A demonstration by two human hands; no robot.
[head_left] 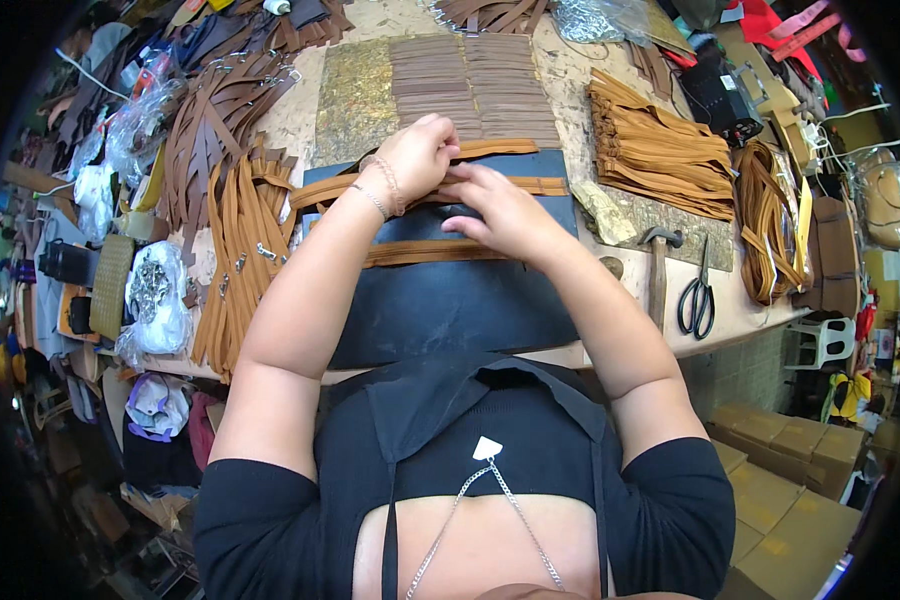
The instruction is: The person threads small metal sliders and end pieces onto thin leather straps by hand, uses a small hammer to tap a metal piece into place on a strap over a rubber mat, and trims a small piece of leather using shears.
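Several brown zipper strips lie crosswise on a dark mat [450, 310] in front of me. My left hand [420, 160] is above the mat's far part, its fingers curled together in a pinch beside the far zipper strip [505, 148]; what is between them is hidden. Just below it, my right hand [505, 212] reaches in over the middle zipper strip [540, 186], thumb apart from the fingers, fingertips close to the left hand. Nearer to me, another zipper strip [435, 252] runs across the mat below both hands.
Brown zipper bundles lie at right [660, 150] and left [240, 240]. A hammer [658, 270] and black-handled scissors [697, 300] rest near the table's right edge. Beyond the mat, rows of thin brown strips [470, 85] cover a board. Cardboard boxes [790, 500] stand lower right.
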